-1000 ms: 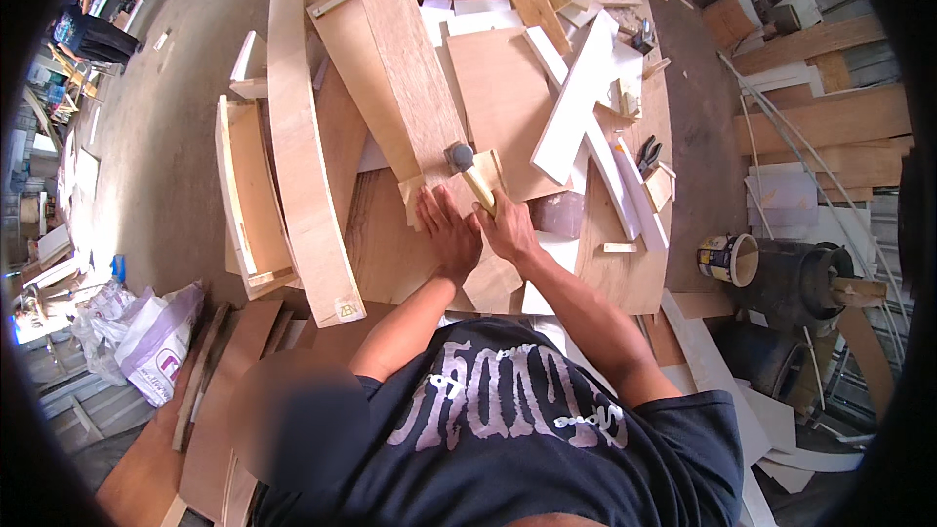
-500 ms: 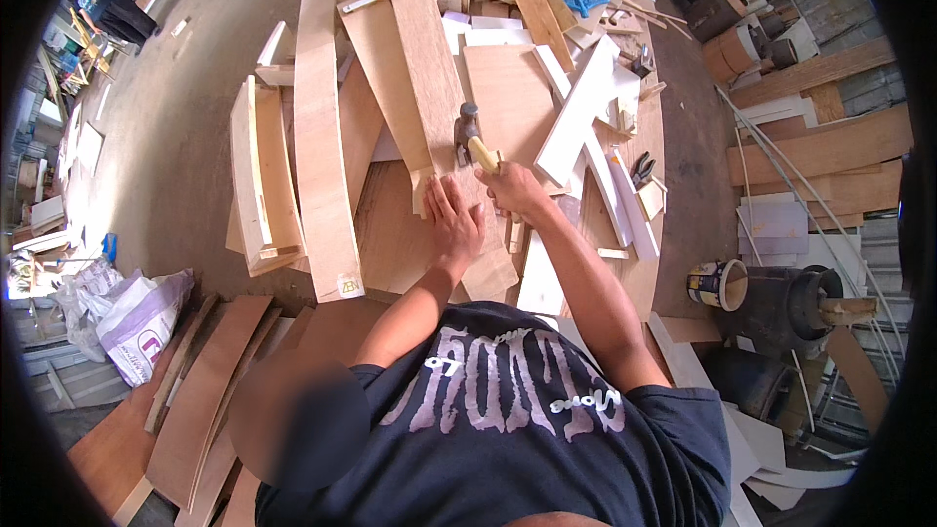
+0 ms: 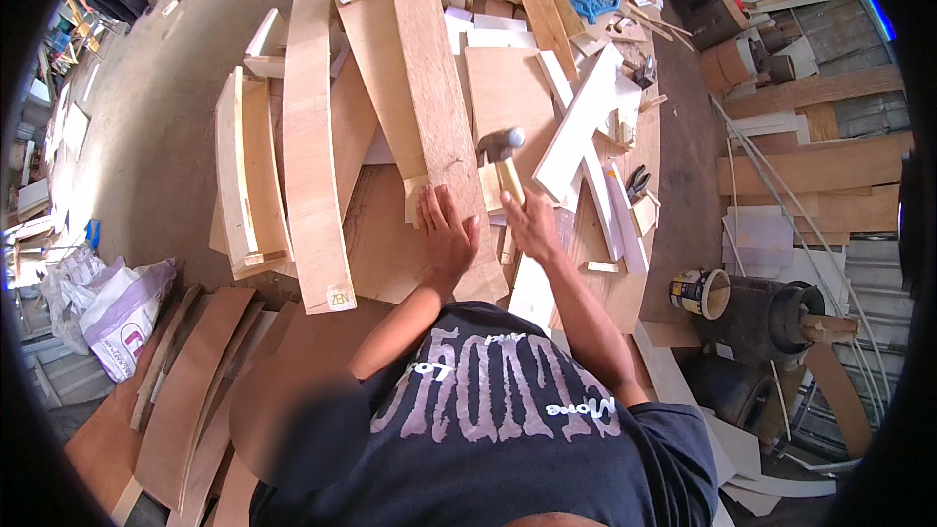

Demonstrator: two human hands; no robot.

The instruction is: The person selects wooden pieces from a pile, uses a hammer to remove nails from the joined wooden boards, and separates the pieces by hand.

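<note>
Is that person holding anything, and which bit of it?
The right hand holds a grey-headed hammer by its pale yellow handle, toward the end away from the head. The left hand rests on a long brown wooden plank.

I am gripping a hammer (image 3: 507, 161) whose head is showing dull grey metal and whose handle is looking like pale, smooth wood. I am touching a long board (image 3: 429, 68) of brown wood, its matt face showing a streaky grain. Beside it a panel (image 3: 508, 88) is showing paler, flat, matt wood, while a white plank (image 3: 578, 122) is looking smooth, as though coated. To my left a box (image 3: 234, 156) is showing raw, matt wood. I am wearing a T-shirt (image 3: 488, 473) of matt black cloth. A bag (image 3: 127, 324) is looking like thin, crinkled plastic, and a tub (image 3: 691, 291) is looking like smooth plastic
</note>
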